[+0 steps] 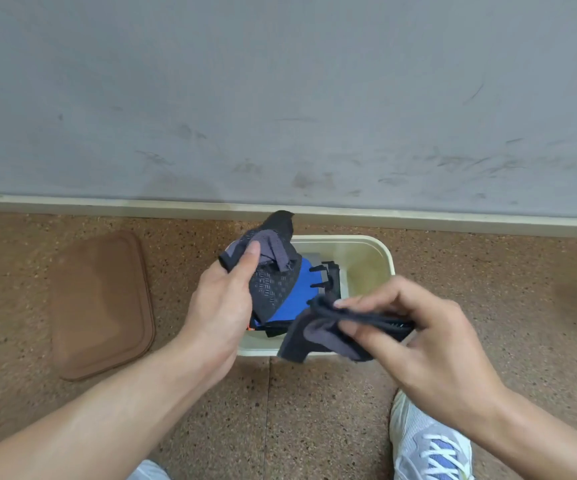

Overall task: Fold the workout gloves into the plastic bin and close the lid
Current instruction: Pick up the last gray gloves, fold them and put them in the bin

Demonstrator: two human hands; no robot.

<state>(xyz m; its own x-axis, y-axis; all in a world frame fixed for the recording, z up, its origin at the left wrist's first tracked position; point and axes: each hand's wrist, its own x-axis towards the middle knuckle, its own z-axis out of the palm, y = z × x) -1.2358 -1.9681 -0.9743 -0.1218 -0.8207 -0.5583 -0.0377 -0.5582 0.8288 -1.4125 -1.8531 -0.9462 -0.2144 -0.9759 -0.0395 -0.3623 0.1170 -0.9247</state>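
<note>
**A:** Where do the gloves sit relative to the bin right now?

**B:** Both are in the air above it. The left hand (223, 299) is closed around one grey-and-black glove (273, 271), thumb pressed on top, holding it bunched over the bin's 10 o'clock corner. The right hand (415, 327) pinches the second glove (328, 336) between thumb and fingertips, over the near rim at about 6 o'clock.

**A:** And the bin itself?

**B:** The cream plastic bin (380, 258) stands on the speckled floor (314, 410) against the wall's baseboard. It already holds blue and black gear, piled toward its 9 o'clock side; the 3 o'clock side looks bare.

**A:** Which way does the right-hand glove run?

**B:** Its long axis lies roughly 3 to 9 o'clock, across the near rim, with a loose flap hanging outside the bin wall.

**A:** So what does the next move hinge on?

**B:** I'd judge the right-hand glove needs to travel toward 12 o'clock, into the free space, with that flap tucked in first.

**A:** The lid?

**B:** The brown lid (101, 306) lies flat on the floor at 9 o'clock from the bin, well apart, nearer the left hand.
</note>
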